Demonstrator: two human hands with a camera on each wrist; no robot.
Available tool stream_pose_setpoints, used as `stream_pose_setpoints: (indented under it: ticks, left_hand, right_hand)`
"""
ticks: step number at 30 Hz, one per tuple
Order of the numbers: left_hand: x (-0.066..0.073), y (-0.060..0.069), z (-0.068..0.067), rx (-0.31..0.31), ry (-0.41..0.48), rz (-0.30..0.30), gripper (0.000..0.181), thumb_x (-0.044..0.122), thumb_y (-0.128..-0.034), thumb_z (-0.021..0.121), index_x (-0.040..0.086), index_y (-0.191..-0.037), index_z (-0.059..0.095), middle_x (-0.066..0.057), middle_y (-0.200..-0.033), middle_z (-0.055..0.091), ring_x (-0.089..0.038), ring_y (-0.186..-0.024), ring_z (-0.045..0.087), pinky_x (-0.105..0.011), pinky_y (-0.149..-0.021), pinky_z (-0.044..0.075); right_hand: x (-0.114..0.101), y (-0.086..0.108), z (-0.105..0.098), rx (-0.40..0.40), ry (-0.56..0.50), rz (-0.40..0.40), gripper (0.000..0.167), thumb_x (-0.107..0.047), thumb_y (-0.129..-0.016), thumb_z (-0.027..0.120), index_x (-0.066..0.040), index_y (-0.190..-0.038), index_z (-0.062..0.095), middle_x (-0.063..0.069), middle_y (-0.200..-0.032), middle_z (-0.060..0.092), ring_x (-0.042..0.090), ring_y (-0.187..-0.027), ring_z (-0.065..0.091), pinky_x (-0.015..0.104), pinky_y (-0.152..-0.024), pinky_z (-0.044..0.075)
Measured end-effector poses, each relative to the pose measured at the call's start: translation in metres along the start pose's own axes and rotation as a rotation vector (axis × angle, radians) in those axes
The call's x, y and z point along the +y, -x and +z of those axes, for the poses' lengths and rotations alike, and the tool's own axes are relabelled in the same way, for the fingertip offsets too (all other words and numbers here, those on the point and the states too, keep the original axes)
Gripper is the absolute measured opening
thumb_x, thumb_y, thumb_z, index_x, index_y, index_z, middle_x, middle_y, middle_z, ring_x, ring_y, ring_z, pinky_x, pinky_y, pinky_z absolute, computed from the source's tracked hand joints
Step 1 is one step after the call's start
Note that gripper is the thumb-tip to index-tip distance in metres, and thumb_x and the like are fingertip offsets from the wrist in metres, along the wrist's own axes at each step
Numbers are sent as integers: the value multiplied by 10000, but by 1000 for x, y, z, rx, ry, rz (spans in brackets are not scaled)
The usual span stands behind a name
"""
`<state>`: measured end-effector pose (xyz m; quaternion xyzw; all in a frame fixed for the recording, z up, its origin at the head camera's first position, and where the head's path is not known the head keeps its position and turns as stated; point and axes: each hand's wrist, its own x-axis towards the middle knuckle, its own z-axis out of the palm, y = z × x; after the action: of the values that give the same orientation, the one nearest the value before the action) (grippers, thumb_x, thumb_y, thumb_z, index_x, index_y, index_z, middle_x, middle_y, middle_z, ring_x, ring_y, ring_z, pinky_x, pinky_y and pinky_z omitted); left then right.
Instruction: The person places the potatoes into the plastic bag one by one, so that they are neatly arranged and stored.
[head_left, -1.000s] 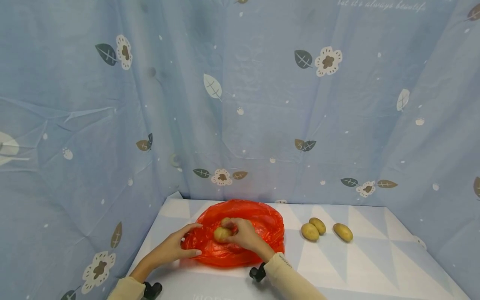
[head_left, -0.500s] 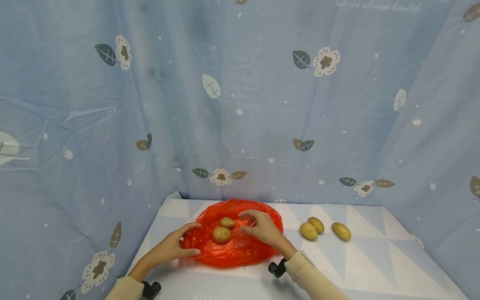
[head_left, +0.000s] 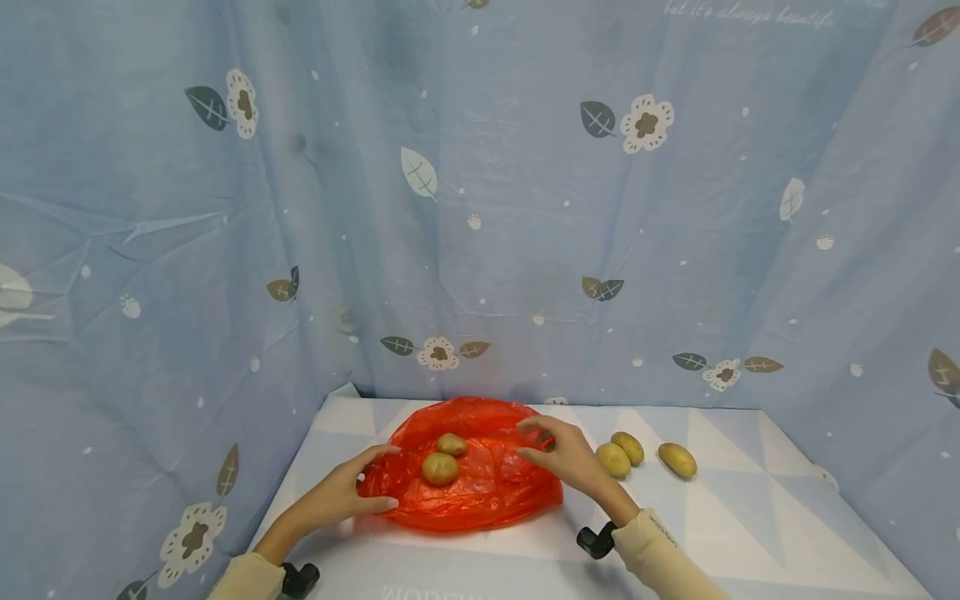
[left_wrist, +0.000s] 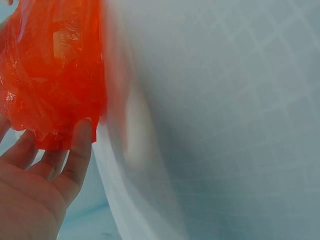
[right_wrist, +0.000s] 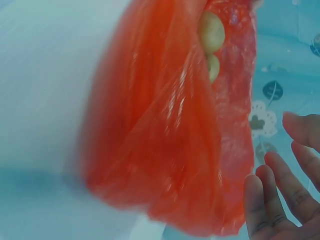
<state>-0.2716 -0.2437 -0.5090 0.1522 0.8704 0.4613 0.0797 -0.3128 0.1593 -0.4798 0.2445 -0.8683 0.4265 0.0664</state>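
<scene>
Left hand, fingers spread, touching red bag, lower centre of frame; right hand hovering empty, relaxed, at bag's right edge; two potatoes sitting inside; three potatoes lying lower right.

bright, even light in the head view, white glints on the red bag, hazy, partly blurred wrist views

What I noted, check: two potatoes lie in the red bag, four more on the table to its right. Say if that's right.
The count on the table is wrong: the head view shows three potatoes there, not four; two potatoes do lie in the red bag.
</scene>
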Motion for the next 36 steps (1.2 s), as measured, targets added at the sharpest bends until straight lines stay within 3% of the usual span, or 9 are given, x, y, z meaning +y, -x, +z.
stream_pose_setpoints:
  ticks: [6, 19, 26, 29, 36]
  left_hand:
    - [-1, -3, 1, -1, -20, 7, 752, 350, -844, 860, 192, -1485, 500, -114, -1493, 499, -340, -1279, 512, -586, -1016, 502]
    - [-2, -3, 0, -4, 7, 13, 753, 337, -840, 863, 195, -1485, 501, -125, -1525, 474, -365, -1320, 499, -584, -1018, 504]
    - [-3, -3, -1, -5, 12, 8, 752, 335, -841, 860, 194, -1485, 498, -137, -1518, 477, -365, -1309, 507, -565, -1003, 521]
    - [-3, -3, -1, -7, 9, 14, 755, 335, -844, 859, 189, -1488, 494, -137, -1516, 477, -365, -1306, 507, -571, -1006, 517]
    - [-1, -1, 0, -6, 5, 25, 751, 319, -847, 858, 171, -1487, 495, -145, -1514, 478, -384, -1313, 501, -590, -1019, 502]
  right_hand:
    - [13, 11, -14, 59, -13, 9, 380, -185, -886, 835, -113, -1236, 705, 10, -1103, 727, 151, -854, 665, 272, -772, 588]
    - [31, 31, -45, 105, 28, 145, 384, -193, -889, 831, -157, -1248, 699, 85, -1148, 723, 154, -922, 661, 258, -804, 573]
    - [49, 47, -63, 140, 74, 197, 395, -216, -895, 826, -169, -1265, 696, 3, -1120, 722, 143, -904, 657, 247, -778, 579]
    - [58, 53, -70, 147, 74, 223, 375, -188, -901, 818, -162, -1255, 698, 39, -1127, 723, 164, -918, 656, 257, -804, 571]
    - [79, 65, -86, 186, 112, 193, 349, -141, -906, 805, -73, -1231, 699, 105, -1157, 717, 249, -997, 641, 267, -799, 550]
